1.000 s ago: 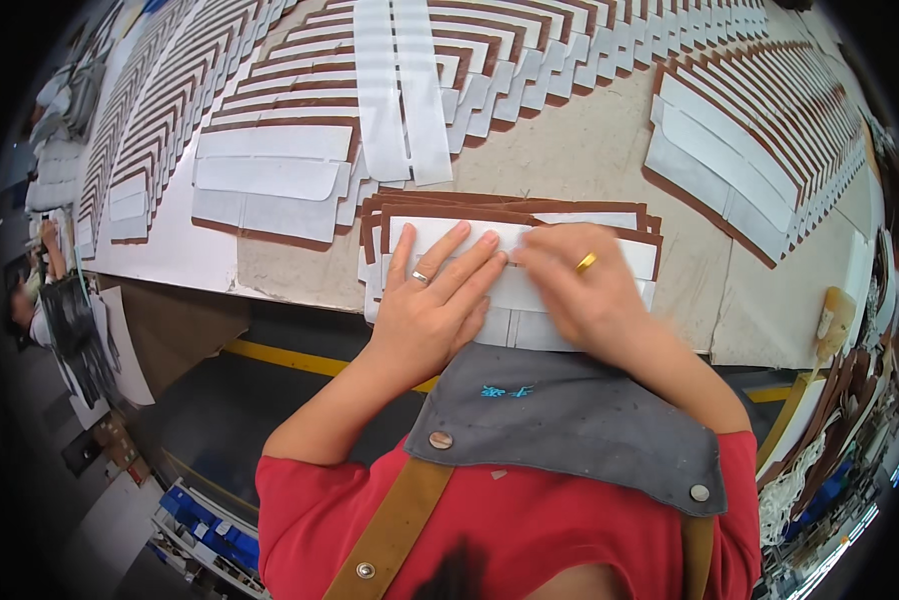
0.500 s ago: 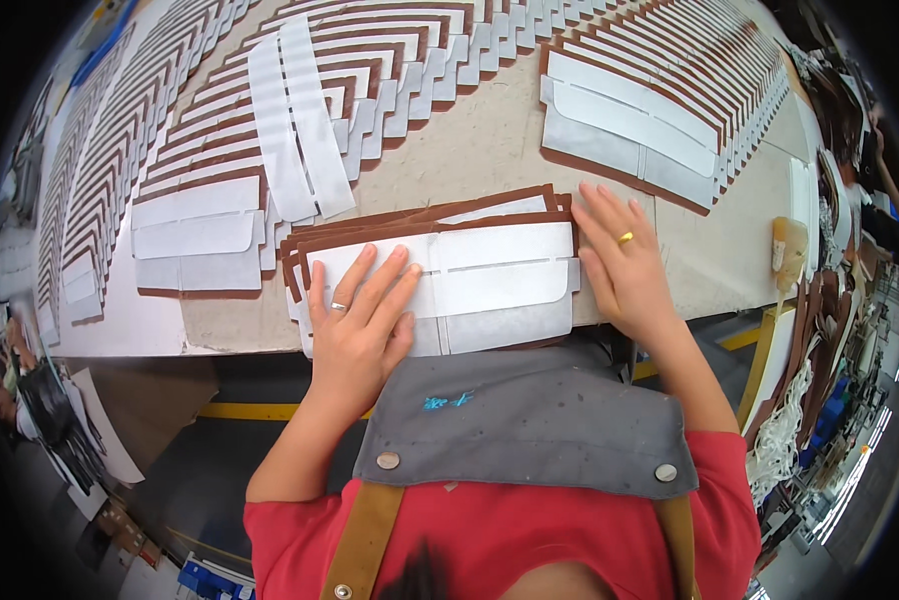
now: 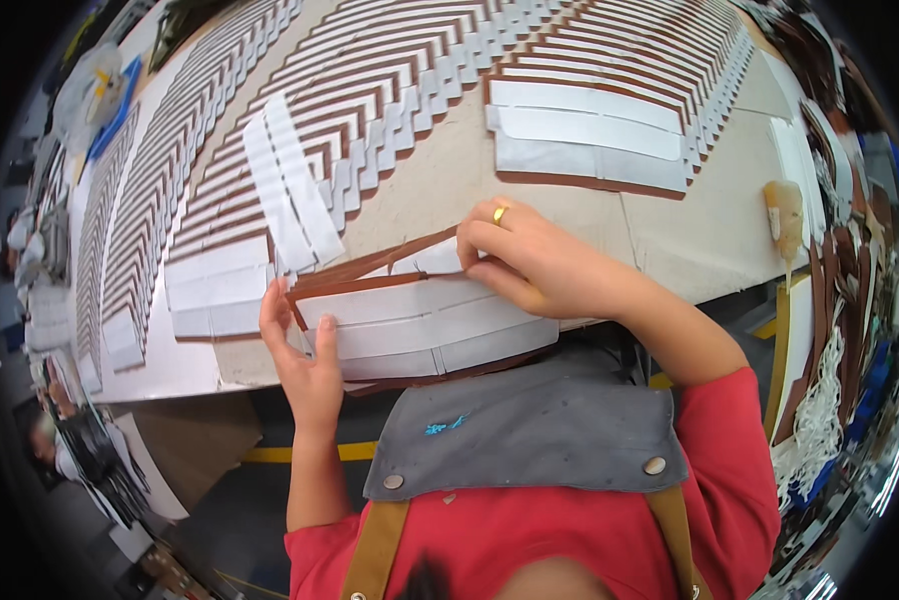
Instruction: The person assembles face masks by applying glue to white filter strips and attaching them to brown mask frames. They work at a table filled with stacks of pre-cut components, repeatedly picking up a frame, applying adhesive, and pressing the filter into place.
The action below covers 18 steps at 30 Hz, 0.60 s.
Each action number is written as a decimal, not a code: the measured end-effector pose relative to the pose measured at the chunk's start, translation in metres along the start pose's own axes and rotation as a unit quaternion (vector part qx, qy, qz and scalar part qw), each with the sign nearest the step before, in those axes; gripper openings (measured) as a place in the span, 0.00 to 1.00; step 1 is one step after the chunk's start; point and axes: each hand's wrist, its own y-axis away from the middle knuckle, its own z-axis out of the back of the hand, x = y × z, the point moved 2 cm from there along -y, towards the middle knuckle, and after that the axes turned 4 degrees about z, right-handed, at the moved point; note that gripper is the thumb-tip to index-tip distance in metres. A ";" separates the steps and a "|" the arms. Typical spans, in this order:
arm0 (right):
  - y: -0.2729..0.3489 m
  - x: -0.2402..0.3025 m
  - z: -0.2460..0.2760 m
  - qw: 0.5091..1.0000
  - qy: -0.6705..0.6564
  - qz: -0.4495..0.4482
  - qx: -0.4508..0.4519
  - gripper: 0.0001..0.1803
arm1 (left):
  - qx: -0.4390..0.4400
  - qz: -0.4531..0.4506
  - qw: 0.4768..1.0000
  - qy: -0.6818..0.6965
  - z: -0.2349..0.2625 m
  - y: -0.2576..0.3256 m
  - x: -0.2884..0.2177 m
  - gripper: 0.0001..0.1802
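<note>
A small stack of brown panels faced with white backing (image 3: 425, 315) lies at the table's front edge. At its left end is my left hand (image 3: 305, 350), the thumb on the white face and the fingers round the left edge, gripping the top panel's corner. My right hand (image 3: 520, 255) is closed in a pinch on the far brown edge of the top panel, right of its middle. That far edge bends up a little, and part of another white-faced panel shows behind it. The right fingertips are partly hidden.
Overlapping rows of similar panels (image 3: 590, 125) fan across the table (image 3: 420, 190). Two slotted white strips (image 3: 292, 185) lie across the rows at left. A yellowish bottle (image 3: 785, 215) is near the right edge, above hanging white cords (image 3: 820, 420).
My left hand has moved from flat on the white face to the stack's left end. My right hand has moved left from the right end and now pinches the top panel's far edge.
</note>
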 end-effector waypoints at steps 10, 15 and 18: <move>0.092 -0.043 0.097 0.953 -0.096 -0.284 -0.047 0.17 | 0.156 0.010 0.957 0.243 -0.066 -0.082 -0.059 0.28; 0.108 -0.084 0.148 0.882 -0.100 -0.338 -0.312 0.14 | 0.250 -0.028 0.952 0.172 -0.132 -0.126 -0.066 0.27; 0.114 -0.115 0.154 0.869 -0.081 -0.320 -0.369 0.14 | 0.247 -0.047 0.959 0.132 -0.162 -0.135 -0.067 0.24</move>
